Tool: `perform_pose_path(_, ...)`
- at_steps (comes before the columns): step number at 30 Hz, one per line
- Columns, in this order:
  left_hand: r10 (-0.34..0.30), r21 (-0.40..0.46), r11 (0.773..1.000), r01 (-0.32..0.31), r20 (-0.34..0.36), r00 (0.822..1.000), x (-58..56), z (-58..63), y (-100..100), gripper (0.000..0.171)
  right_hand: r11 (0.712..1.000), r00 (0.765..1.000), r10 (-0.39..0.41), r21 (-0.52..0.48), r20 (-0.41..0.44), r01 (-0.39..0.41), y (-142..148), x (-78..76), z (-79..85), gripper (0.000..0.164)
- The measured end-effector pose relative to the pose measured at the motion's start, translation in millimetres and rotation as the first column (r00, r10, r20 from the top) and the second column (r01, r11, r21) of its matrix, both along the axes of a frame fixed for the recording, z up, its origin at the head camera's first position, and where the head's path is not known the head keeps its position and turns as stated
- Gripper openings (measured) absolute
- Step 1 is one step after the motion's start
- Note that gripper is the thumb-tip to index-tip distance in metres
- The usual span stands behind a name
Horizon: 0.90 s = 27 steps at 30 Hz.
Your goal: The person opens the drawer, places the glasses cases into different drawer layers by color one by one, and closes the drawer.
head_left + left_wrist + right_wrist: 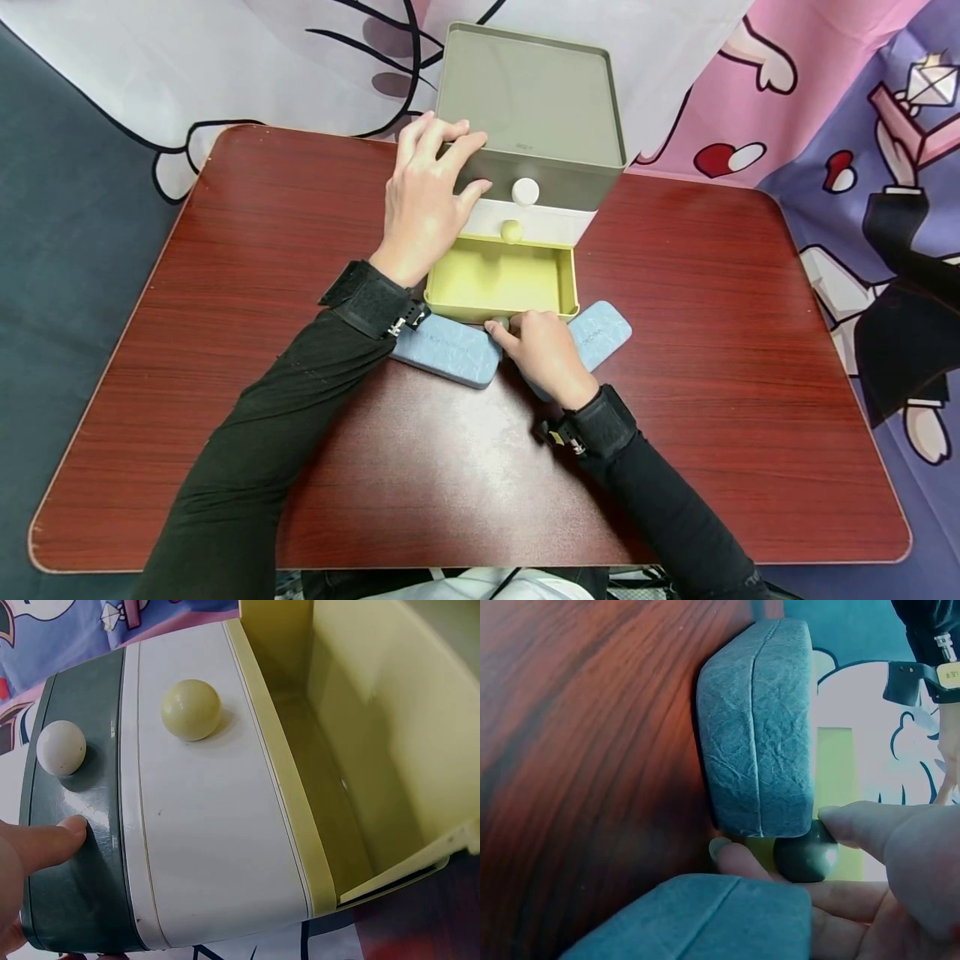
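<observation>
A small drawer box (532, 92) has a grey-green top drawer, a white middle drawer and a yellow bottom drawer (498, 279). The yellow one is pulled out, and its bare inside shows. My left hand (423, 196) holds the box's top left corner, with fingers over the top and side and the thumb (56, 844) on the front beside the white knob (61, 748). In front, my right hand (547, 354) pinches the dark round knob (810, 859) of the yellow drawer. Two blue cases, like glasses cases, lie either side: a left one (448, 350) and a right one (602, 333), partly behind my right hand.
The box stands at the back of a red-brown wooden table (712, 400). Behind it hangs a cloth (817, 100) printed with cartoon figures. The yellow knob (191, 710) of the shut white drawer sits just above the pulled-out one.
</observation>
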<state>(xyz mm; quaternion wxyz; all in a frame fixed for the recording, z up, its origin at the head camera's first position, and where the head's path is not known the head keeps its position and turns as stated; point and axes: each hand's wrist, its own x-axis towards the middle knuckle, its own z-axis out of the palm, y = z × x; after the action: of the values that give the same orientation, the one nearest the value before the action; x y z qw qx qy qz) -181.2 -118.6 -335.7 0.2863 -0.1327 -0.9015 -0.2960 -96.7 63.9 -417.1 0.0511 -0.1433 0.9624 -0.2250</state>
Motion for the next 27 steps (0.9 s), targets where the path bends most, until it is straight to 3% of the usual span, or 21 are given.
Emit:
perform_pose_path(15,0.005,0.001,1.0,-0.005,0.015,1.0,0.4,0.9,0,0.04,1.0,0.999,0.019,0.007,-0.051,-0.018,2,5.6,-3.0,0.053)
perform_pose_path(27,0.0,0.004,1.0,0.0,0.017,1.0,0.5,0.7,1,0.04,0.999,0.999,0.031,0.017,-0.04,-0.031,5,16.8,-2.3,0.054)
